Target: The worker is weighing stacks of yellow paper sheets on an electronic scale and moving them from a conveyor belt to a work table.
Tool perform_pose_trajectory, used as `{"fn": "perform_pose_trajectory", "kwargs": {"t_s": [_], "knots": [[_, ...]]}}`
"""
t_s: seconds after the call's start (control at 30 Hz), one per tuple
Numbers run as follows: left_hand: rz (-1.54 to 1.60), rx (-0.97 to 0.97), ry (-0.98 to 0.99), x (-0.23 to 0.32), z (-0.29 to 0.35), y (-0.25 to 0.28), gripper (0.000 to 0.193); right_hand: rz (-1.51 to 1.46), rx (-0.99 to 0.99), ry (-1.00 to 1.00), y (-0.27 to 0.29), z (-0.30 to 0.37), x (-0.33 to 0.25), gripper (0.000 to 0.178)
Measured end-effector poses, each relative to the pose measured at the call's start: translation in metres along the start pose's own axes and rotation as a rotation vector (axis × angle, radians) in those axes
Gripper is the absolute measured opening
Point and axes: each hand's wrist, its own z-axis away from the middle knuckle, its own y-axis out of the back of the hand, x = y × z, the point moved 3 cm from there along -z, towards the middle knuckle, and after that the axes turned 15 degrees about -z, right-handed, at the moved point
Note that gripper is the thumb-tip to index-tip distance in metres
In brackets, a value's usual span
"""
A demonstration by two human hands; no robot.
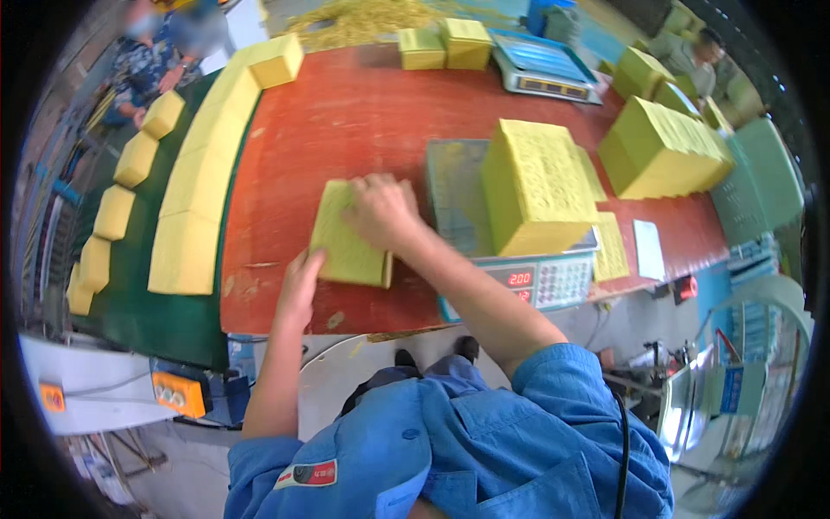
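A thin stack of yellow paper (350, 253) lies slightly askew on the red tabletop (290, 164), left of the near scale. My left hand (300, 284) grips its near left side, with the thumb near the edge. Across its far right part lies my right hand (383, 208), fingers bent and pressed against the paper, slightly blurred; the fingertips are partly hidden. To the right, a tall block of yellow paper (540, 186) sits on a digital scale (454, 186) with a lit red display.
Yellow paper blocks line a green conveyor belt (186, 320) on the left. At the back stand smaller yellow stacks (467, 45) and a second scale (545, 65). More yellow blocks (661, 149) and a green bin (761, 182) are at right. Other people sit at the far corners.
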Motion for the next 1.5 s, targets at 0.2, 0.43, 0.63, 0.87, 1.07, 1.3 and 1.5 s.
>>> {"fn": "perform_pose_trajectory", "kwargs": {"t_s": [0.2,0.43,0.63,0.87,1.07,1.3,1.5], "knots": [[0.236,0.340,0.318,-0.024,0.113,0.008,0.054,-0.093,-0.061,-0.070,0.017,0.072,-0.036,0.049],[0.817,-0.272,0.458,-0.121,0.193,-0.039,0.068,-0.269,-0.201,-0.224,0.028,0.116,-0.044,0.070],[0.828,0.186,0.298,-0.055,0.173,-0.059,0.065,-0.679,-0.259,-0.310,0.026,0.156,-0.049,0.052],[0.908,0.474,0.292,-0.039,0.179,-0.062,0.070,-0.763,-0.278,-0.254,0.023,0.177,-0.058,0.046],[0.613,0.525,0.182,-0.010,0.172,-0.061,0.064,-0.761,-0.254,-0.246,0.014,0.183,-0.050,0.047],[0.774,0.491,0.245,-0.055,0.188,-0.049,0.052,-0.832,-0.309,-0.181,0.031,0.181,-0.038,0.045],[0.944,0.418,0.087,0.060,0.181,-0.051,0.051,-1.058,-0.240,-0.178,0.116,0.175,-0.022,0.060]]}}
